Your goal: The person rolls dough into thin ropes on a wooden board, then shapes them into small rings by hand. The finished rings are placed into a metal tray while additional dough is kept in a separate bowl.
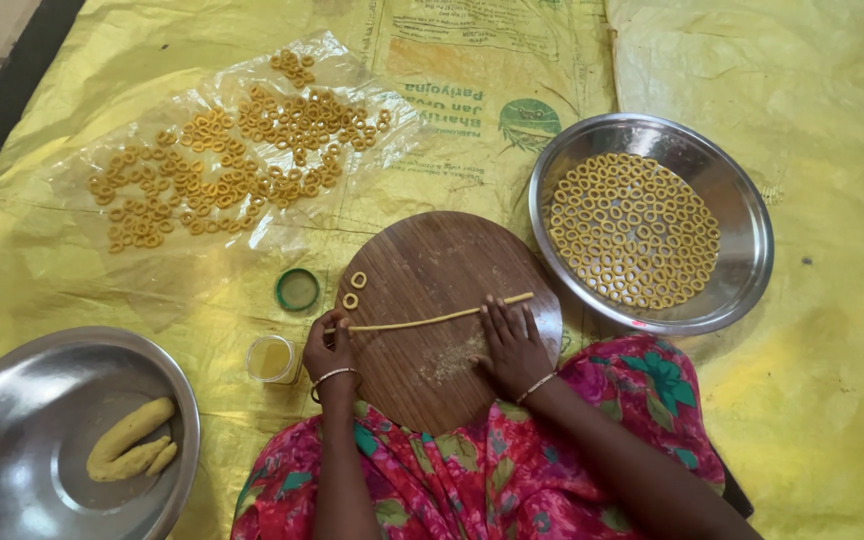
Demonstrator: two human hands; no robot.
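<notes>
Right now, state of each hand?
Left hand: closed, pinching the end of the dough rope.
Right hand: open, fingers flat on the rope over the wooden board.

1. We cannot see the near end of the dough rope [442,318]: the left hand [329,348] covers it.
2. The right hand [512,345] lies flat on the round wooden board [422,270], hiding the wood beneath (and part of the floury patch).
3. The steel plate [12,400] with dough lumps [132,440] is cut off by the left and bottom edges.
4. The person's forearms and floral dress [472,480] run out at the bottom edge.
5. The small jar [272,358] is too small for us to tell its contents.
</notes>
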